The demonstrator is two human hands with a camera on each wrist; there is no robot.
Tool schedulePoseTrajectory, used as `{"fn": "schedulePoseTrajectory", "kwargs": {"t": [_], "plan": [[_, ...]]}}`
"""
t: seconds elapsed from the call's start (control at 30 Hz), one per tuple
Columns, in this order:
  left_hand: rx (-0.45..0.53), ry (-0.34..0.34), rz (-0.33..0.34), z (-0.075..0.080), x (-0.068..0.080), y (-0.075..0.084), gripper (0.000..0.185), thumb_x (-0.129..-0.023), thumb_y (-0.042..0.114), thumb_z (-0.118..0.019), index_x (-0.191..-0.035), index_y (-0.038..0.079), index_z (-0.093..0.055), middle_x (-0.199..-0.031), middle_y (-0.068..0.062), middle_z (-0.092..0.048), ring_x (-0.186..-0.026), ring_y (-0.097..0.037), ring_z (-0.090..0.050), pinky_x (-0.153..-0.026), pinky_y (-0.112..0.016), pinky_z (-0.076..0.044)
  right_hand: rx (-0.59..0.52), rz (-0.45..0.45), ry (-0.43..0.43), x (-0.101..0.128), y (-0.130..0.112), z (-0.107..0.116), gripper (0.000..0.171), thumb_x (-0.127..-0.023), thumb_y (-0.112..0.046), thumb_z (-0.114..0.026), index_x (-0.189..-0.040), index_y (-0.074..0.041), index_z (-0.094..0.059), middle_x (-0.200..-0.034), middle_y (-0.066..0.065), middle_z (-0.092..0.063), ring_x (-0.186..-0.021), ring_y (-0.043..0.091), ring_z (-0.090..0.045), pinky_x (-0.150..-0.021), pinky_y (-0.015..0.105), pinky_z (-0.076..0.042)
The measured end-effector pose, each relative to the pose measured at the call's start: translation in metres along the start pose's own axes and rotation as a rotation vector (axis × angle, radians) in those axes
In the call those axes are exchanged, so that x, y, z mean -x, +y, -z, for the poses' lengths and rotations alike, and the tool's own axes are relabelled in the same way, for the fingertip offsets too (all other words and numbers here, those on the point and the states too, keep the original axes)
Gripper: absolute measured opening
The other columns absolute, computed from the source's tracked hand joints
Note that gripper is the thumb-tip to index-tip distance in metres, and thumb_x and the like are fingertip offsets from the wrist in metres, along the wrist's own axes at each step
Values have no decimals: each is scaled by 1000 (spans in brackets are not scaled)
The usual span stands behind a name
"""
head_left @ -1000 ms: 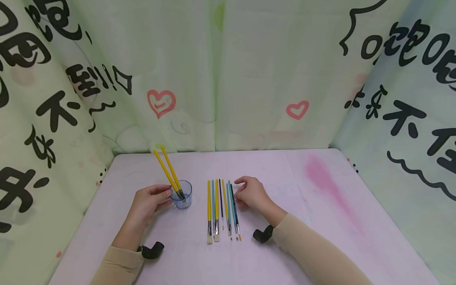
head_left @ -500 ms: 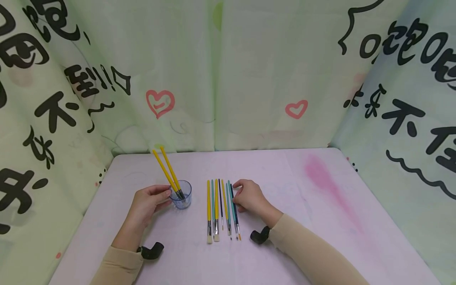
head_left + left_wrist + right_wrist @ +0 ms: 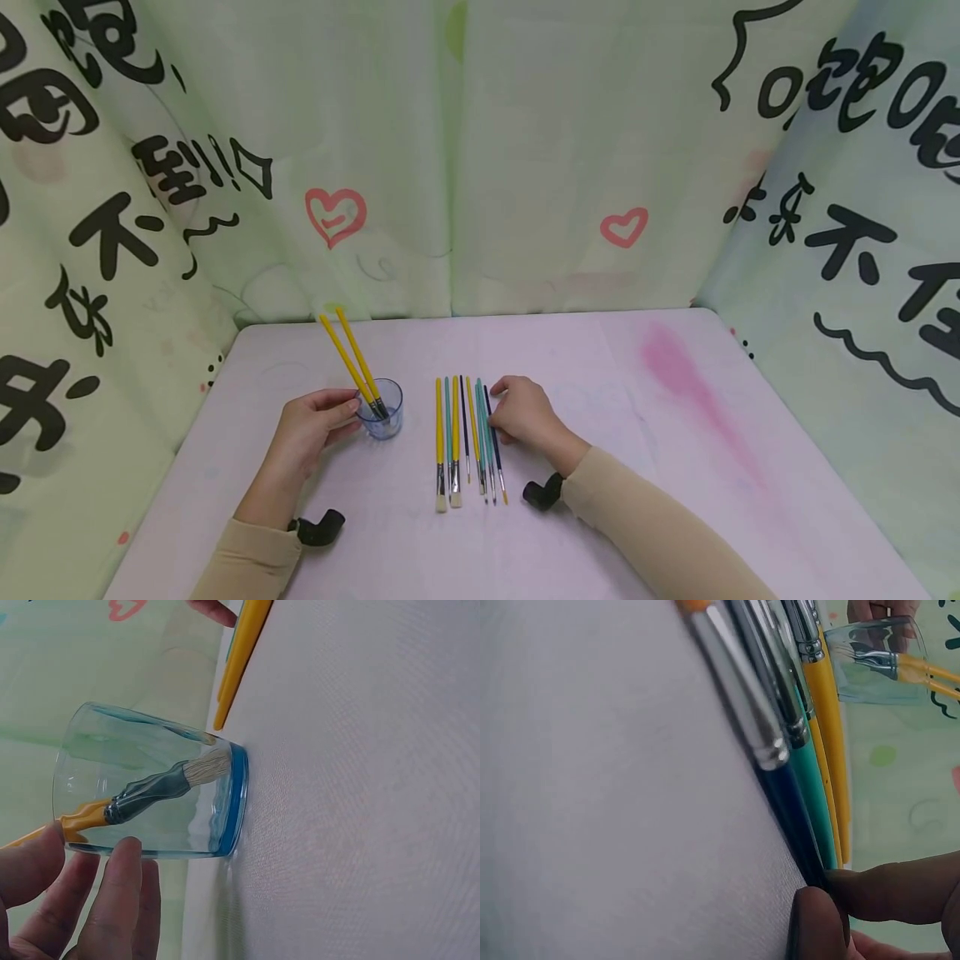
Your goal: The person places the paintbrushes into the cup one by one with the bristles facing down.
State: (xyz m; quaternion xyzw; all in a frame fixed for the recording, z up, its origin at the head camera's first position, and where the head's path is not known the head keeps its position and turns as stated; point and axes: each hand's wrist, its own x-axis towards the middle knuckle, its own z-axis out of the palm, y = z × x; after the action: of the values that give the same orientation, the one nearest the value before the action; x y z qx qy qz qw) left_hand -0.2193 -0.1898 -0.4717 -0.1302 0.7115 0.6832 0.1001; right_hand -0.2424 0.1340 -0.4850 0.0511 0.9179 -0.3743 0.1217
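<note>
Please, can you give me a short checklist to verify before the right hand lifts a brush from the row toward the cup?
1. Left hand holds the clear blue-based plastic cup steady: ok; fingers grip its side.
2. Cup stands upright on the pale pink table: ok.
3. Room in the cup: ok; only two yellow-handled brushes lean inside.
4. Right hand has hold of the dark blue brush at the row's right edge: cannot tell; fingertips touch its handle end, grip not clear.
5. Only one brush taken: cannot tell; the teal brush lies tight against it.

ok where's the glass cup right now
In the head view the glass cup stands left of the paintbrush row, held by the left hand.
</note>
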Motion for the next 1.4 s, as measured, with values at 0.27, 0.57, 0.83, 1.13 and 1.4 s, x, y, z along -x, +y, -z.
{"fn": "schedulePoseTrajectory", "kwargs": {"t": [0.27,0.57,0.83,1.13,1.4], "plan": [[-1,-7,-5,0,0,0,43,-100,9,-77,-139,-6,-67,-113,-5,-74,-99,-13,-76,-90,-31,-68,81,-25,32,-3,-5,-3,40,-89,-9,-79,-127,-3,-68,-67,5,-70,-45,13,-61,-43,21,-48],[4,-9,1,0,-1,-1,43,-100,10,-77,-139,-5,-67,-112,-4,-74,-98,-14,-75,-88,-29,-69,155,-22,64,1,-14,-5,42,-87,-5,-76,-128,-1,-67,-97,12,-72,-59,16,-66,-44,21,-50],[8,-12,5,-1,0,0,43,-100,9,-77,-139,-7,-66,-110,-3,-73,-98,-13,-75,-87,-27,-69,194,-2,37,2,-19,-3,34,-86,-4,-76,-118,-1,-65,-94,11,-68,-68,19,-67,-49,24,-52],[-10,-11,7,-2,1,1,41,-101,8,-76,-138,-6,-67,-113,-6,-73,-99,-14,-75,-88,-28,-69,37,-85,-21,-8,-11,4,41,-90,-5,-74,-130,-6,-67,-103,14,-71,-57,17,-63,-46,22,-53],[-11,-15,4,-1,0,1,42,-100,8,-76,-138,-7,-66,-114,-7,-73,-97,-13,-75,-88,-29,-69,-229,-59,-22,-10,-8,15,46,-91,0,-71,-135,-11,-63,-91,10,-64,-61,17,-58,-50,23,-56]]}}
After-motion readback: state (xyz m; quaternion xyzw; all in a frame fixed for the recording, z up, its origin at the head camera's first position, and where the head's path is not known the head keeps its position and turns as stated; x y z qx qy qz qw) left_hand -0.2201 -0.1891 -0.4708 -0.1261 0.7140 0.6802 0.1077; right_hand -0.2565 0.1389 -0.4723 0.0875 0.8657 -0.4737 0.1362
